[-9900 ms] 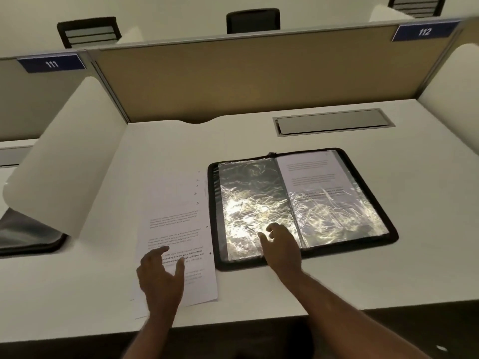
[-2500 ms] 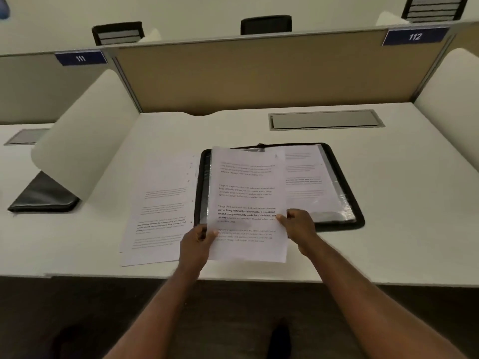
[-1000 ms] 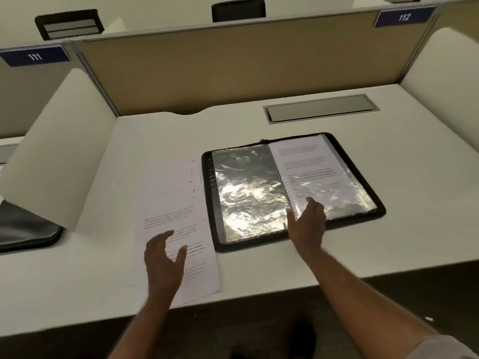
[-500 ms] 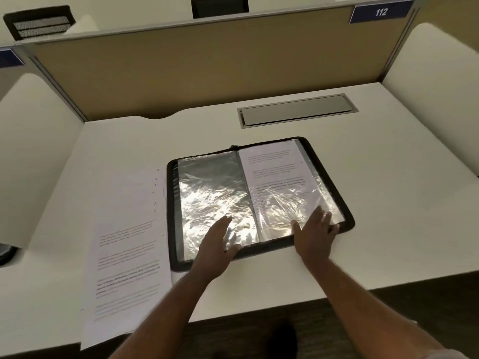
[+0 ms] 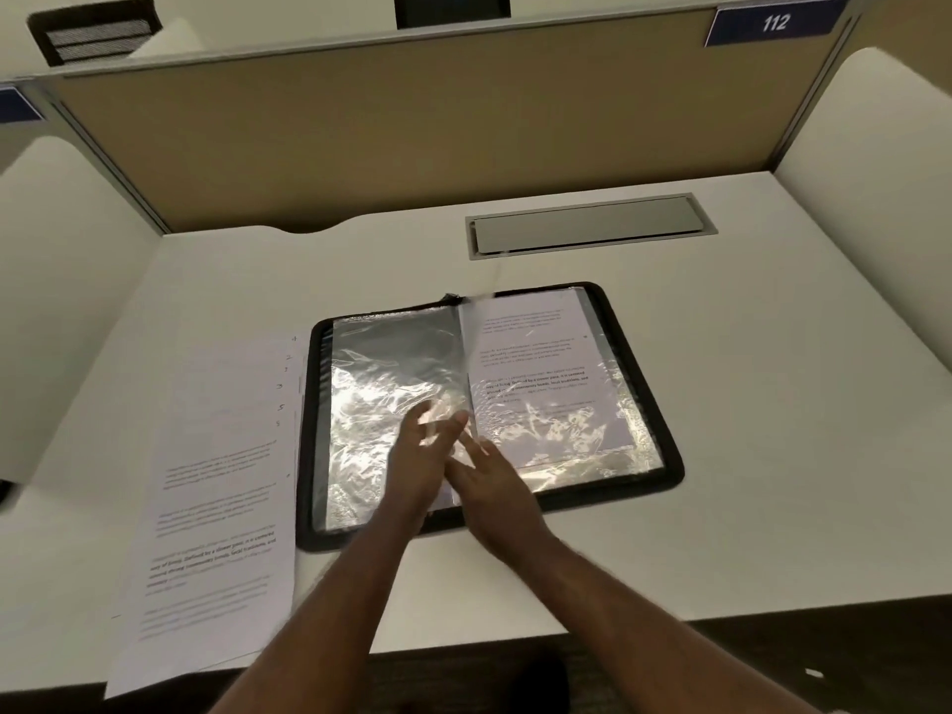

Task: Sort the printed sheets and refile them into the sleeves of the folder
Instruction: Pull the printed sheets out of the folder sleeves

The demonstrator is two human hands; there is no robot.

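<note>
The black zip folder lies open and flat at the middle of the white desk, and both hands meet over its centre fold near the front edge. The left hand reaches in over the empty, glaring left sleeve, fingers long and slightly parted, tips near the spine; a thin clear sleeve edge seems to stand up from the spine between the hands, but whether any finger pinches it I cannot tell through the blur. The right hand lies just beside it, touching or nearly so, fingers loosely spread over the lower corner of the right sleeve, which holds a printed sheet with one bold paragraph. Left of the folder, just beside its border, a fanned stack of printed sheets lies on the desk, handwritten numbers down its right margin: 4, 2, 3, 5 can be made out. Behind the folder a grey cable hatch is set in the desk. A tan partition closes the back, white curved dividers stand on both sides, and a blue plate reads 112.
</note>
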